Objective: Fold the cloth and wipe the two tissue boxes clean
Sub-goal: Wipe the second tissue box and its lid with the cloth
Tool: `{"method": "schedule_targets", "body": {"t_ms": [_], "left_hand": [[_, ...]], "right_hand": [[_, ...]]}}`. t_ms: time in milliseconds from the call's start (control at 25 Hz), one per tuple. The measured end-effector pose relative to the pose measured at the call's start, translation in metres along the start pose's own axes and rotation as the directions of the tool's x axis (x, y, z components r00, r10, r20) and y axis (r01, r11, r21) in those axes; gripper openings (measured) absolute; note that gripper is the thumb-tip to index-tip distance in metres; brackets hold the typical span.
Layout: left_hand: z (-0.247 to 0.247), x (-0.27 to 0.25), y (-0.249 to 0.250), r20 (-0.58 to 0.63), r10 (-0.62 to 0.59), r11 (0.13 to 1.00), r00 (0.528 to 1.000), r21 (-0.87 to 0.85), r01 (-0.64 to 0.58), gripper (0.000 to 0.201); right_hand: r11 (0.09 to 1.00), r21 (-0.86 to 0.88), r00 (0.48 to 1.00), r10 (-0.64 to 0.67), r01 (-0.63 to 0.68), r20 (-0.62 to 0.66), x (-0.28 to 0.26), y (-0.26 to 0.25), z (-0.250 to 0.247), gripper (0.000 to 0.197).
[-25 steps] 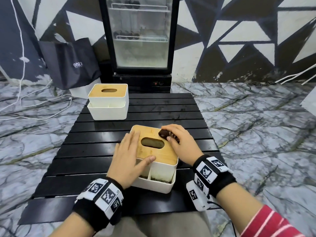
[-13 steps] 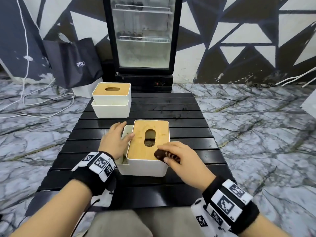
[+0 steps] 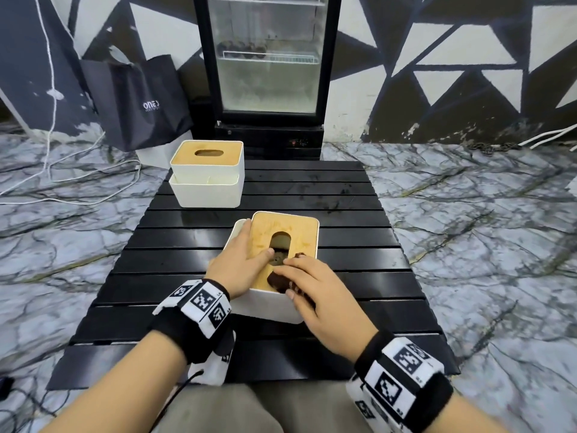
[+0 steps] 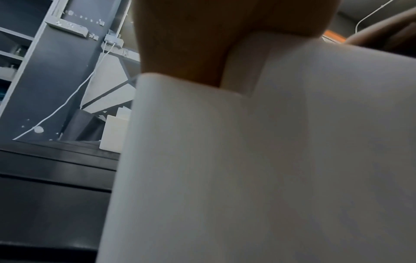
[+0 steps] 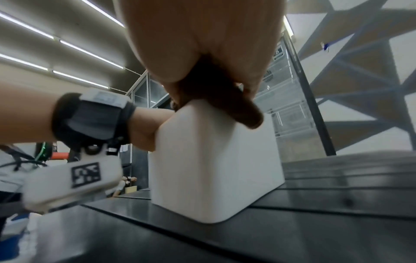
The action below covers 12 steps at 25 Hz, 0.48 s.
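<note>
Your left hand (image 3: 240, 270) lies flat, fingers straight, on the wooden lid of the near tissue box (image 3: 274, 307), its thumb at the oval slot; your right hand (image 3: 318, 295) presses the folded dark cloth (image 3: 279, 281) onto the lid's near right corner, fingers curled over it and the thumb under its edge; in the right wrist view the cloth (image 5: 227, 105) drapes over the box's top corner; the box stands at the middle of the black slatted surface (image 3: 359, 232); the second tissue box (image 3: 207, 179) sits well apart at the far left corner.
</note>
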<state>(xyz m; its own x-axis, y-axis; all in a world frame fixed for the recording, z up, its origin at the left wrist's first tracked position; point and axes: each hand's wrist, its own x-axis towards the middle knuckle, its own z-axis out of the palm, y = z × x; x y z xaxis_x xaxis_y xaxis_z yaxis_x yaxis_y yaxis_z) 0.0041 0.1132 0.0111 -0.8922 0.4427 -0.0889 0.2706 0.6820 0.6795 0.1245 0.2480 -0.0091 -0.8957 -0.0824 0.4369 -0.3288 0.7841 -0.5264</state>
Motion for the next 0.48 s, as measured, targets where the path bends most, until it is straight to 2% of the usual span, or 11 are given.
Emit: {"method": "schedule_targets", "body": {"t_ms": [120,240,360,480], "left_hand": [[-0.001,0.001,0.0,-0.004,0.005,1.0,1.0,-0.013,-0.005,0.067],[-0.001,-0.001,0.0,-0.004,0.013,1.0,1.0,-0.015,-0.013,0.065],[0.0,0.0,-0.001,0.0,0.002,1.0,1.0,-0.013,-0.002,0.068],[0.002,0.002,-0.003,0.006,-0.02,1.0,1.0,0.0,0.02,0.069]], "right_hand": [[0.998,0.047,0.998,0.028,-0.031,0.064,0.016,0.018,-0.007,0.036],[0.993,0.114,0.999,0.034,-0.037,0.031,0.044,0.044,-0.014,0.034],[0.99,0.101,0.995,0.095,-0.099,0.038,0.066,0.061,-0.017,0.032],[0.985,0.101,0.99,0.14,-0.142,0.027,0.062,0.061,-0.014,0.034]]}}
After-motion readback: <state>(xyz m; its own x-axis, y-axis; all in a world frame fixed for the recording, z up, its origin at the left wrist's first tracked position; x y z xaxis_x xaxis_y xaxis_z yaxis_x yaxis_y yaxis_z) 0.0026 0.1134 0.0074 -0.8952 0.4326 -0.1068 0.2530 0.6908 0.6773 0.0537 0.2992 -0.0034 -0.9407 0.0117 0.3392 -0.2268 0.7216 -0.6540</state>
